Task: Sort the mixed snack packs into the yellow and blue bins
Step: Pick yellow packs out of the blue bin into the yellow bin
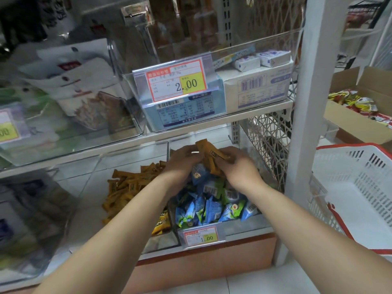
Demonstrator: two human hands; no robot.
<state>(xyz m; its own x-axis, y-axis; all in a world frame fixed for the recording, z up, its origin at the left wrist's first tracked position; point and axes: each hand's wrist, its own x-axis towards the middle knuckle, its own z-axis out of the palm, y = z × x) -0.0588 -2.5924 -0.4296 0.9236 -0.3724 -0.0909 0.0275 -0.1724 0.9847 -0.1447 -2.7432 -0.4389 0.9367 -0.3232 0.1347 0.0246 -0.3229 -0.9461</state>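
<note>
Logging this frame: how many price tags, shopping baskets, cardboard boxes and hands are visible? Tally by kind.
Price tags: 3
White shopping basket: 1
Cardboard box: 1
Hands (left hand, right hand), both gripping brown snack packs: 2
Total: 7

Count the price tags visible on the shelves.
3: the 2.00 tag on the upper bin, the 1.00 tag under the blue packs, a cropped tag at left edge. Others may be hidden.
</note>
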